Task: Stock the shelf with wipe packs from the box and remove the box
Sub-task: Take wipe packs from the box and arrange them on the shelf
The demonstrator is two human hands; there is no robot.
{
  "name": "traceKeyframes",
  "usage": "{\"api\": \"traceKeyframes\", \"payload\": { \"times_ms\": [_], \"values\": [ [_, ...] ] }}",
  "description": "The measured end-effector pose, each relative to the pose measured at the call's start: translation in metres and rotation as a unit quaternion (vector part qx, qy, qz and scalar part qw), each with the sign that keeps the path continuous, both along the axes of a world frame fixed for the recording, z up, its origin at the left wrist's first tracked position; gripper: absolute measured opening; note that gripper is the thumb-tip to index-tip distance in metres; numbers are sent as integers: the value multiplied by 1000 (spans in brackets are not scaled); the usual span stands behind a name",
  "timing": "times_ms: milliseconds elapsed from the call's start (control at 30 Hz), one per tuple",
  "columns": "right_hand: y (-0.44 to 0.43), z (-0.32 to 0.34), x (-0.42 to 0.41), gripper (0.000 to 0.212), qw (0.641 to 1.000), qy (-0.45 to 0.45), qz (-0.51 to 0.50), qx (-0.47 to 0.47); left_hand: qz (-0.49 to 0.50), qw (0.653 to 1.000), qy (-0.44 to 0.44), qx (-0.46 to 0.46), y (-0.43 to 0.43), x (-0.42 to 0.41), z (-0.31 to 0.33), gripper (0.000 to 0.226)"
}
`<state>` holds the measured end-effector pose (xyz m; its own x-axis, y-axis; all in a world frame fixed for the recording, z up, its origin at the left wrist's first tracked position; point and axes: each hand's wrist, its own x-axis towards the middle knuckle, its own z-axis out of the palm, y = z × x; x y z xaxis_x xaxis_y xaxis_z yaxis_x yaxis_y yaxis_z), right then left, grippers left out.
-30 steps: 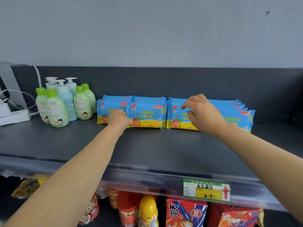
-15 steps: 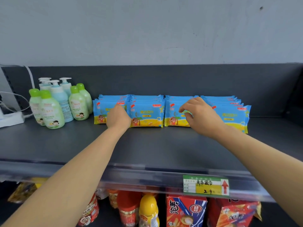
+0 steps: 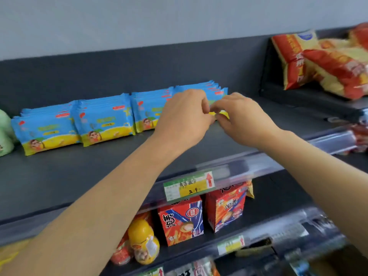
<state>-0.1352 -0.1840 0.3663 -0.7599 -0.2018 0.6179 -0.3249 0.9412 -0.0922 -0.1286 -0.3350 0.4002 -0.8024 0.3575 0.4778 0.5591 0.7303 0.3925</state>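
Note:
Blue-and-yellow wipe packs stand in a row of upright stacks on the dark shelf [image 3: 79, 172]: a left stack [image 3: 47, 128], a second [image 3: 105, 120], a third [image 3: 149, 108] and the rightmost stack [image 3: 217, 90]. My left hand [image 3: 185, 118] and my right hand [image 3: 243, 118] meet in front of the rightmost stack. Both have curled fingers that pinch its front pack, which they mostly hide. A blurred brown shape [image 3: 346, 261] at the bottom right may be the box.
Green bottles [image 3: 5, 134] show at the left edge. Red and yellow snack bags [image 3: 322, 62] lie on the neighbouring shelf at upper right. A price tag [image 3: 189, 186] hangs on the shelf's front rail. Below stand red snack boxes [image 3: 181, 222] and a yellow bottle [image 3: 143, 242].
My left hand left the left-hand stacks and moved right to the rightmost stack, where it now meets my right hand. The view swung right and tilted.

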Motion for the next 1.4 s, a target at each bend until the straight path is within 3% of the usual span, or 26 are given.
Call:
{"api": "traceKeyframes", "payload": {
  "times_ms": [100, 300, 567, 700, 900, 1000, 1167, 1400],
  "values": [
    [42, -13, 43, 14, 998, 20, -63, -19, -116, 993, -1, -16, 49, 24, -14, 11],
    [127, -68, 135, 21, 958, 11, -267, -102, -286, 950, -88, -86, 146, 70, -67, 19],
    [203, -183, 224, 24, 870, -182, -424, -173, -362, 868, -241, -239, 258, 100, -173, 23],
    [235, -241, 247, 28, 812, -314, -448, -203, -353, 826, -328, -293, 302, 103, -237, 22],
    [281, -318, 265, 34, 725, -456, -459, -237, -275, 830, -357, -328, 344, 97, -337, 22],
    [300, -359, 269, 32, 700, -516, -442, -221, -236, 836, -350, -350, 353, 88, -388, 23],
    [325, -434, 273, 28, 660, -560, -440, -240, -204, 821, -334, -415, 363, 84, -463, 24],
    [346, -529, 267, 39, 626, -590, -431, -273, -189, 826, -252, -468, 379, 93, -529, 26]
  ]
}}
